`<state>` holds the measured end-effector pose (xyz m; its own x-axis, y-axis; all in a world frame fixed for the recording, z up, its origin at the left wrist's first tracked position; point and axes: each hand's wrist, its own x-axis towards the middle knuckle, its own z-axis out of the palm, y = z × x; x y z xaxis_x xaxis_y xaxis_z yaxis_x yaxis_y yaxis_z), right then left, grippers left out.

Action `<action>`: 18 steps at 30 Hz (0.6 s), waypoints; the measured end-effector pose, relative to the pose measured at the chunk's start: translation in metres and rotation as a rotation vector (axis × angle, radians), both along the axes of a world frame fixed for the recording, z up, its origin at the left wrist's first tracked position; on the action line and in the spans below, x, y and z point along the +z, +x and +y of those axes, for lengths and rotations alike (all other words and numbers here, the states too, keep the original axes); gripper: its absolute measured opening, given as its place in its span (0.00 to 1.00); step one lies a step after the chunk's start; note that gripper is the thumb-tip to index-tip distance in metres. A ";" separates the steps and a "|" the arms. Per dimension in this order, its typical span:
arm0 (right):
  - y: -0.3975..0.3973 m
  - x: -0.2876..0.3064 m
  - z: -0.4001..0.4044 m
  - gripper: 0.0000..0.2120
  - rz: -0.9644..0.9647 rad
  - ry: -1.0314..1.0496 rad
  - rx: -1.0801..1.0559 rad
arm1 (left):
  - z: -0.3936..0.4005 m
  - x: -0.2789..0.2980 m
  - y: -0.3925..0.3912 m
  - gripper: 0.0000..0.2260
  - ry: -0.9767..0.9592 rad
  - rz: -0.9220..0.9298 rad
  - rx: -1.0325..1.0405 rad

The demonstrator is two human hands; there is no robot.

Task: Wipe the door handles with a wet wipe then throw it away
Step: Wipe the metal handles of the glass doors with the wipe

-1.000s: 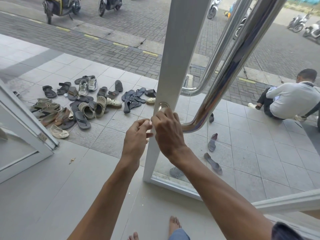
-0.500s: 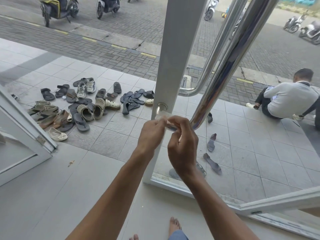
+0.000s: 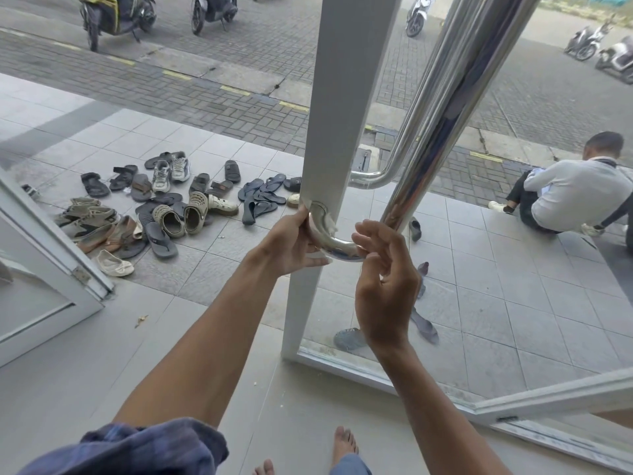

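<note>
White-framed glass door [image 3: 342, 97] open; polished steel tube handle [image 3: 428, 132]. Left hand [image 3: 291, 241] presses thin white wet wipe [image 3: 330, 224] round handle's lower bend. Right hand [image 3: 383, 279] loosely curled beside it, holding nothing. Step: wiping. Next: likely up the shaft.

At centre frame I see the curved steel door handle [image 3: 329, 240] on the white door frame [image 3: 342, 132]; the heap of rubber sandals [image 3: 164, 207] lies left, a seated person [image 3: 575, 190] far right.
</note>
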<state>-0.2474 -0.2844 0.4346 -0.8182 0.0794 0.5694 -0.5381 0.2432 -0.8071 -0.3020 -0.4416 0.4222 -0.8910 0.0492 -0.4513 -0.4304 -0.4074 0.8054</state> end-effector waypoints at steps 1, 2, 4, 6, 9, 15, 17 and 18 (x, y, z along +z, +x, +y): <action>-0.001 0.000 0.001 0.24 -0.003 -0.006 0.000 | 0.000 -0.003 0.001 0.26 0.020 0.008 -0.009; -0.002 -0.001 0.001 0.23 -0.007 -0.009 -0.001 | -0.001 -0.006 0.003 0.25 0.026 0.020 -0.017; -0.003 -0.002 0.000 0.22 -0.010 -0.012 0.001 | -0.003 -0.013 0.009 0.24 -0.007 0.047 -0.055; -0.005 -0.003 -0.002 0.21 -0.008 -0.013 0.014 | -0.003 -0.016 0.015 0.23 -0.052 0.060 -0.091; -0.006 -0.003 -0.006 0.21 -0.011 -0.004 0.031 | -0.002 -0.008 0.015 0.18 -0.101 0.067 -0.082; -0.007 -0.004 -0.012 0.19 -0.032 0.001 0.039 | 0.005 0.026 -0.010 0.08 -0.322 -0.040 -0.024; -0.006 -0.005 -0.013 0.18 -0.033 0.004 0.039 | 0.008 0.030 -0.015 0.09 -0.403 -0.063 -0.024; -0.005 -0.006 -0.013 0.17 -0.036 0.004 0.038 | 0.008 0.029 -0.015 0.10 -0.417 -0.058 -0.028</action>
<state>-0.2529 -0.2977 0.4291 -0.8403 0.0459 0.5402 -0.5180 0.2261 -0.8250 -0.3172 -0.4340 0.4511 -0.8644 -0.1245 -0.4871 -0.4863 -0.0393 0.8729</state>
